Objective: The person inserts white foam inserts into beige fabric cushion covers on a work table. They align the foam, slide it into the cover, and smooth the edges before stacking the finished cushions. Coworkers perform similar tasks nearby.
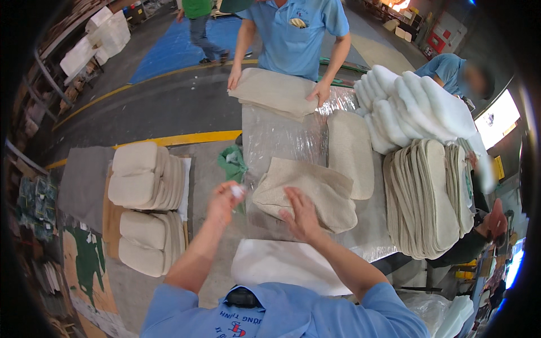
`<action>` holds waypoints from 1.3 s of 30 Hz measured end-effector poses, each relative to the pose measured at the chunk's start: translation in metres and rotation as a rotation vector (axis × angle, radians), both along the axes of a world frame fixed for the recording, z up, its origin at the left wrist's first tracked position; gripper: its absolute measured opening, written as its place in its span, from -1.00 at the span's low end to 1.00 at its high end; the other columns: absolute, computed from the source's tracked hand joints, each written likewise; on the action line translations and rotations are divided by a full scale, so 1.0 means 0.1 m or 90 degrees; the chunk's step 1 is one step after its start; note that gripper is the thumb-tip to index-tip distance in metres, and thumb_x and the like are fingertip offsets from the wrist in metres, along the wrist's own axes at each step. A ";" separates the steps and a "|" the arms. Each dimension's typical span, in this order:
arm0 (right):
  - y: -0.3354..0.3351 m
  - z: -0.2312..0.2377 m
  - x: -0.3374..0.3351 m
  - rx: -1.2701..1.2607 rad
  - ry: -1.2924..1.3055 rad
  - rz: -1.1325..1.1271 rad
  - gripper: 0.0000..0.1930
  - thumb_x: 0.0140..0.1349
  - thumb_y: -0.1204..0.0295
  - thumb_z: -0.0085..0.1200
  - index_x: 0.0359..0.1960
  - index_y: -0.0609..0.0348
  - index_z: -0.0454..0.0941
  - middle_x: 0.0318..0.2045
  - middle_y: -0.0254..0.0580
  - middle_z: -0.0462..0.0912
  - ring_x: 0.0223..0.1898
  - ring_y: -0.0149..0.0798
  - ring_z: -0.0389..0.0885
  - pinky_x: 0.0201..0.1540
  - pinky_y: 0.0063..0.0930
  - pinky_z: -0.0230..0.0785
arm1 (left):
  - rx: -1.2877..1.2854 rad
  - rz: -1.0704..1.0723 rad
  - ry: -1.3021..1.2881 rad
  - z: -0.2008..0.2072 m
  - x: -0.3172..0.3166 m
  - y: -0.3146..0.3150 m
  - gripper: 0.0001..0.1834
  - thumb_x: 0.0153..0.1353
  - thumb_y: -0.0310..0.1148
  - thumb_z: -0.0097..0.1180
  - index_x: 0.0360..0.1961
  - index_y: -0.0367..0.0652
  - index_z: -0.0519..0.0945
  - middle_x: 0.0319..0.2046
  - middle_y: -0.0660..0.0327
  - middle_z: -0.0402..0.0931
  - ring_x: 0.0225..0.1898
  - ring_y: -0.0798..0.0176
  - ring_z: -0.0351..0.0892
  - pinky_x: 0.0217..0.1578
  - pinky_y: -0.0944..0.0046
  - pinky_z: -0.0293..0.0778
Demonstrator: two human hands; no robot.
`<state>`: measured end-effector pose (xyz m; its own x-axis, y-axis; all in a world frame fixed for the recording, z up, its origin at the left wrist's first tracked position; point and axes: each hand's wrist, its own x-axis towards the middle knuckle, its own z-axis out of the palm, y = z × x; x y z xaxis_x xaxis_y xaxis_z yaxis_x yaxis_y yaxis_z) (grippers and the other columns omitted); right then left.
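A beige fabric cover [332, 197] lies on the table in front of me, one flap folded up and partly puffed. My right hand [303, 215] rests on its near side, fingers stretched and apart. Left of the cover, my left hand [223, 201] is raised with its fingers closed on a small white piece [238, 191], too small and blurred to name exactly. Just beyond that hand lies a crumpled green cloth or bag [233, 162]. Behind the cover, to the right, a flat beige padded piece [350, 152] lies lengthwise.
Across the table a co-worker in a blue shirt [290, 39] holds stacked beige covers [273, 90] with both hands. White padding [417, 104] is piled at the right, above beige pieces [422, 197]. Folded beige stacks [138, 174] stand at the left. A white sheet [287, 265] lies nearest me.
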<state>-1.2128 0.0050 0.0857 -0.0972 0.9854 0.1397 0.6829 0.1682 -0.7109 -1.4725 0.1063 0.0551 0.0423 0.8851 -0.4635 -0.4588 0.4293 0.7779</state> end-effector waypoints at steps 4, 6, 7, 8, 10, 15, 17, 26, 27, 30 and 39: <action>0.39 -0.65 0.43 -0.062 -0.256 -0.076 -0.26 0.44 0.04 0.17 0.57 -0.02 0.26 0.52 0.01 0.31 0.54 0.18 0.19 0.46 0.38 0.06 | 0.201 0.123 0.340 -0.29 -0.49 1.19 -0.72 0.20 -0.69 0.20 -0.09 -0.25 0.76 -0.20 0.20 0.68 -0.20 0.20 0.65 -0.18 0.22 0.62; 0.13 -0.93 0.56 -0.141 -0.330 -0.080 -0.24 0.49 -0.05 0.06 0.63 -0.08 0.17 0.60 0.02 0.18 0.62 0.18 0.05 0.54 0.38 -0.05 | 0.222 0.128 0.494 -0.32 -0.13 1.54 -0.73 0.19 -0.66 0.16 -0.13 -0.25 0.78 -0.19 0.12 0.73 -0.17 0.11 0.68 -0.03 0.13 0.61; 0.01 -1.05 0.58 -0.127 -0.358 -0.077 -0.22 0.52 -0.10 -0.01 0.66 -0.11 0.12 0.64 0.03 0.11 0.67 0.19 -0.04 0.58 0.38 -0.13 | 0.231 0.070 0.692 -0.38 -0.03 1.64 -0.77 0.21 -0.60 0.19 -0.13 -0.27 0.77 -0.18 0.05 0.76 -0.14 0.08 0.70 -0.02 0.11 0.61; 0.00 -1.08 0.57 -0.152 -0.358 -0.067 -0.21 0.53 -0.13 -0.06 0.68 -0.13 0.08 0.67 0.02 0.03 0.69 0.19 -0.12 0.60 0.38 -0.18 | 0.222 0.048 0.739 -0.42 -0.01 1.77 -0.79 0.21 -0.58 0.19 -0.15 -0.28 0.77 -0.17 0.00 0.77 -0.10 0.05 0.72 -0.01 0.05 0.61; 0.03 -1.08 0.58 -0.163 -0.353 -0.055 -0.20 0.54 -0.16 -0.11 0.69 -0.16 0.05 0.69 0.01 -0.03 0.70 0.20 -0.19 0.61 0.40 -0.21 | 0.174 -0.057 0.903 -0.60 0.07 1.90 -0.71 0.19 -0.61 0.20 -0.04 -0.27 0.72 -0.10 0.00 0.75 -0.09 0.00 0.72 0.00 0.00 0.60; 0.02 -1.12 0.64 -0.145 -0.317 -0.054 -0.22 0.54 -0.15 -0.10 0.68 -0.16 0.06 0.68 0.00 -0.03 0.70 0.22 -0.17 0.60 0.44 -0.18 | -0.034 -0.281 0.546 -1.20 0.31 2.00 -0.62 0.21 -0.60 0.22 0.09 -0.33 0.64 0.00 0.00 0.70 -0.06 -0.09 0.69 0.06 -0.04 0.58; 0.06 -1.13 0.66 -0.147 -0.314 -0.051 -0.21 0.54 -0.16 -0.11 0.68 -0.17 0.05 0.68 0.00 -0.03 0.70 0.21 -0.17 0.61 0.42 -0.19 | -0.204 -0.285 0.411 -1.42 0.32 1.90 -0.62 0.25 -0.57 0.19 0.11 -0.34 0.63 0.01 -0.02 0.70 -0.04 -0.10 0.69 0.08 -0.05 0.57; 0.02 -1.11 0.66 -0.136 -0.309 -0.061 -0.21 0.54 -0.17 -0.11 0.69 -0.19 0.05 0.69 -0.02 -0.04 0.70 0.19 -0.18 0.63 0.37 -0.21 | -0.381 -0.168 0.114 -1.53 0.17 1.81 -0.60 0.42 -0.44 0.09 0.22 -0.39 0.60 0.10 -0.10 0.68 0.06 -0.15 0.69 0.17 -0.08 0.52; 0.01 -1.12 0.66 -0.130 -0.315 -0.062 -0.21 0.54 -0.17 -0.10 0.68 -0.19 0.06 0.69 -0.02 -0.03 0.70 0.19 -0.17 0.63 0.38 -0.21 | -0.350 -0.180 0.146 -1.46 0.18 1.81 -0.59 0.44 -0.42 0.07 0.23 -0.40 0.60 0.11 -0.11 0.68 0.07 -0.16 0.69 0.18 -0.08 0.51; 0.09 -1.11 0.66 -0.115 -0.326 -0.065 -0.20 0.51 -0.15 -0.06 0.68 -0.16 0.09 0.68 0.00 -0.01 0.69 0.19 -0.15 0.61 0.38 -0.17 | 0.029 -0.552 0.921 -1.27 -0.06 1.79 -0.53 0.51 -0.29 -0.01 0.25 -0.43 0.60 0.20 -0.18 0.65 0.19 -0.20 0.66 0.21 -0.07 0.49; -0.21 -0.44 1.36 -0.246 0.020 -0.202 -0.62 0.36 0.17 0.32 0.10 0.10 0.74 0.12 -0.01 0.73 0.13 0.03 0.71 0.19 -0.14 0.55 | 0.216 -0.398 0.751 -0.54 -1.05 0.83 -0.60 0.42 -0.41 0.17 0.23 -0.34 0.64 0.00 0.09 0.74 -0.05 0.09 0.72 -0.02 0.07 0.59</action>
<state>-1.0769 -0.0159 0.0416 0.2147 0.9458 -0.2435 0.6345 -0.3246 -0.7015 -1.5776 0.1893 0.0007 0.2075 0.9404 -0.2695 0.7370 0.0309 0.6752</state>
